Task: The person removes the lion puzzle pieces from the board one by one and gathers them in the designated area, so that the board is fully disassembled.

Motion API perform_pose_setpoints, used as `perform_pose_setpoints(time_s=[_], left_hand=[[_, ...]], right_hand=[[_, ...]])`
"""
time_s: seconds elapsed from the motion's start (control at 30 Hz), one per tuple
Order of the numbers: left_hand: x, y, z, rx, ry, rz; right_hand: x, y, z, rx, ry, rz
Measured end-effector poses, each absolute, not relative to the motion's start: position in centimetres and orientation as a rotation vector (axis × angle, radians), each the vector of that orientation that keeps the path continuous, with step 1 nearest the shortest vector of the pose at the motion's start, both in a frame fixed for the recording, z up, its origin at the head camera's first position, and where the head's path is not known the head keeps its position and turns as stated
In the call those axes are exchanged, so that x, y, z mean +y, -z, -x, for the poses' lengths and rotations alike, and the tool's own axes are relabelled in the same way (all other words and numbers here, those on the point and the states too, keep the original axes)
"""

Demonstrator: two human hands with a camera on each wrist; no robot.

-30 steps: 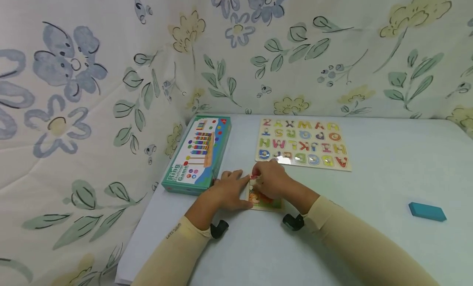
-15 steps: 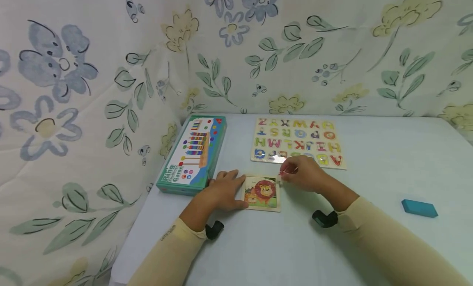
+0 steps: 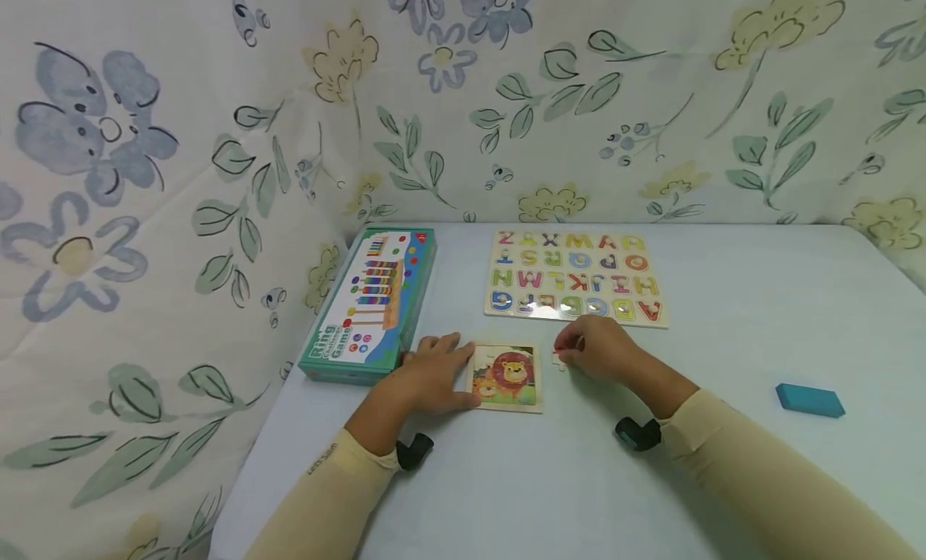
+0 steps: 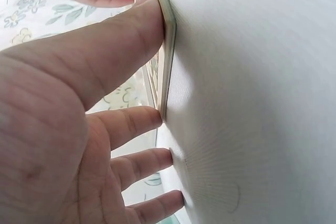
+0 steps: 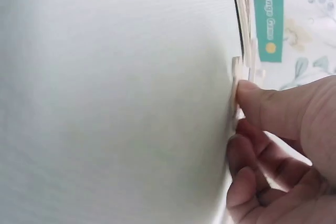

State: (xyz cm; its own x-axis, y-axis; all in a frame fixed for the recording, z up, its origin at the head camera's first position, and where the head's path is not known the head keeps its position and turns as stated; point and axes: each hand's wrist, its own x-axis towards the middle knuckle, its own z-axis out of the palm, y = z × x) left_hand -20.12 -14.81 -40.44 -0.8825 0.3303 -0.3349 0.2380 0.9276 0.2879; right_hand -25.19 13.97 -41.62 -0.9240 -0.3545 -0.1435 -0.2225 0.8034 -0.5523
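A small square wooden jigsaw puzzle [image 3: 538, 383] with a lion picture lies flat on the white table, its upper left part pale. My left hand [image 3: 427, 383] rests at its left side. In the left wrist view the thumb [image 4: 144, 22] presses on the puzzle's edge, and the index fingertip touches its corner. The other fingers reach down to the tabletop. To the right of the puzzle, my right hand [image 3: 600, 347] pinches a pale puzzle piece [image 3: 559, 364] low over the table. In the right wrist view the thumb lies against that puzzle piece [image 5: 237, 69]; the fingers partly hide it.
Behind the hands lies a wooden alphabet board [image 3: 575, 275] with coloured letters. A green ring game box [image 3: 369, 303] stands at the left, close by the left hand. At the right is a teal block [image 3: 810, 400]. Flowered cloth [image 3: 615, 86] hangs behind the table.
My right hand has lifted off the puzzle and moved right, taking a piece with it, then lowered slightly toward the table. The lion picture is now uncovered. My left hand stays at the puzzle's left edge.
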Motion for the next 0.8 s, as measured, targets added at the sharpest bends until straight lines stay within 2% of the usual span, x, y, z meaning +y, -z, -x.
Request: perform_pose_setpoints(time_s=[0.47,0.8], left_hand=[[-14.7,40.5,20.3,2.691,-0.312,-0.417],[-14.8,40.2,20.1,2.693,-0.328,-0.378]], right_hand=[[6.3,40.6,24.6,2.752,0.595,0.728],[4.8,40.9,24.4,2.796,0.509,0.770]])
